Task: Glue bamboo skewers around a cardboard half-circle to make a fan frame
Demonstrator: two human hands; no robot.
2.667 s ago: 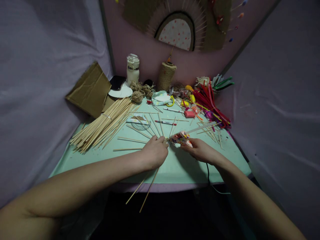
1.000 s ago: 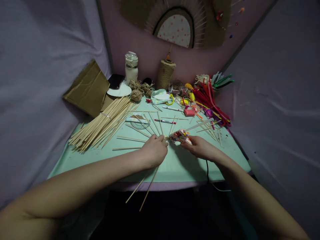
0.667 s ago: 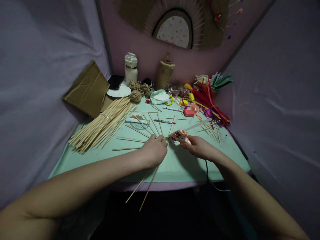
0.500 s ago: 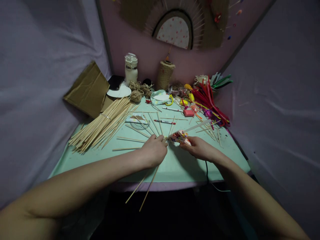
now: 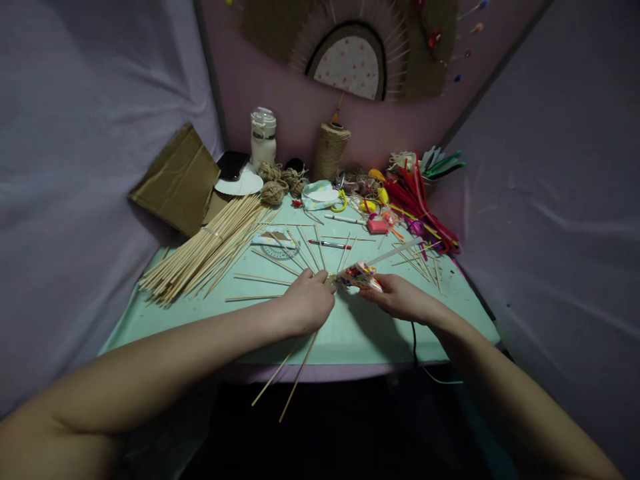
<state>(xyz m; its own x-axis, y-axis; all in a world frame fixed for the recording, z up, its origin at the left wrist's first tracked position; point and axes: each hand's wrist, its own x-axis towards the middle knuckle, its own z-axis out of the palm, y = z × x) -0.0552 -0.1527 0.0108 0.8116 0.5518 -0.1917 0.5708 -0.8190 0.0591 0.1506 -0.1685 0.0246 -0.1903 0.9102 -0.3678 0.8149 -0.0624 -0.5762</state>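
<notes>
My right hand (image 5: 397, 295) is wrapped round a hot glue gun (image 5: 357, 273) with a colourful pattern. A long translucent glue stick (image 5: 393, 252) juts from its back end, and its nozzle points left at my left hand (image 5: 311, 301). That hand is closed over the inner ends of several thin wooden sticks (image 5: 263, 279), which fan out from it like rays. Two of these sticks (image 5: 299, 377) reach past the table's front edge. My left fingers hide most of the meeting point, so the glue there cannot be made out.
A thick bundle of wooden sticks (image 5: 205, 250) lies at the left beside folded cardboard (image 5: 177, 180). Behind are a white bottle (image 5: 263, 140), twine balls (image 5: 273, 190) and a twine spool (image 5: 330, 150). Red pipe cleaners (image 5: 417, 200) lie at the right. A red pen (image 5: 330, 245) sits mid-table.
</notes>
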